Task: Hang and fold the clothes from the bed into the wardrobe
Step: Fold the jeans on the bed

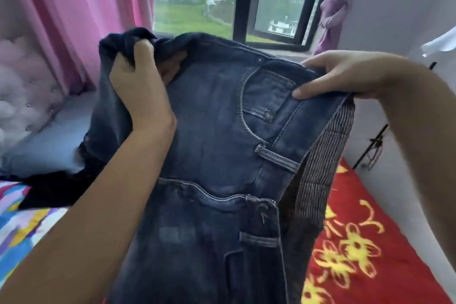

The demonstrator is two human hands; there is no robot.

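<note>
A pair of dark blue jeans (pixel 214 145) hangs in the air in front of me, filling the middle of the view, with its pocket, belt loops and striped lining showing. My left hand (pixel 138 91) grips a bunched fold of denim at the upper left. My right hand (pixel 345 74) pinches the waistband at the upper right, thumb on the front by the pocket. The bed below carries a red cover with yellow flowers (pixel 357 242) on the right. The wardrobe is out of view.
A dark garment (pixel 56 187) lies on a colourful patterned sheet (pixel 17 224) at the left. Pink curtains (pixel 81 12) and a fluffy pale pillow (pixel 22 86) stand behind it. A window (pixel 246 0) is straight ahead, a white wall on the right.
</note>
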